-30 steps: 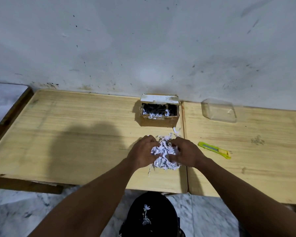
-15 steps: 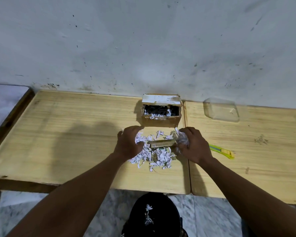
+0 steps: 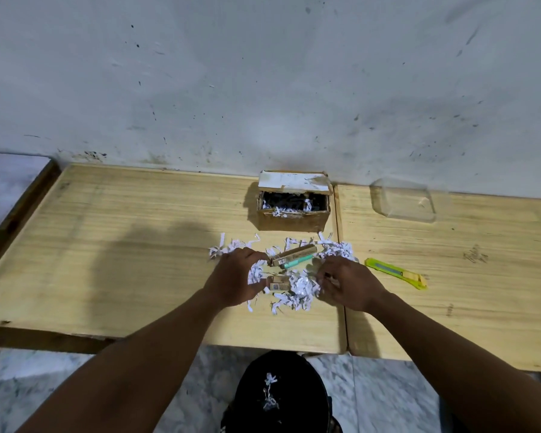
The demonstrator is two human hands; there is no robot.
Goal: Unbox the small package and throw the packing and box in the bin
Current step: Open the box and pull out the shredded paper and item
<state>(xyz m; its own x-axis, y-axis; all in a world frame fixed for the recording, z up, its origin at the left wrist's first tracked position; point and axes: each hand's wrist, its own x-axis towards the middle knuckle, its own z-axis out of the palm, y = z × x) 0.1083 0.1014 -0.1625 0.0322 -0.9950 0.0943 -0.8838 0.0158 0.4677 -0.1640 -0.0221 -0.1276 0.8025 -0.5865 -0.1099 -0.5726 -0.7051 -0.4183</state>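
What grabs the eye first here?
The scatter of white shredded paper at the middle of the wooden table, with the left hand and right hand in it. A long tan box, a short tan box and a teal item lie among the shreds. Behind, the open cardboard box stands by the wall with shreds inside; a black bin sits on the floor below the table edge.

The black bin [image 3: 281, 398] at six o'clock was cut by the bottom edge. The right hand [image 3: 349, 285] was blurred, its fingertips indistinct against shredded paper [image 3: 302, 289]; print on the packet [image 3: 278, 286] was illegible.
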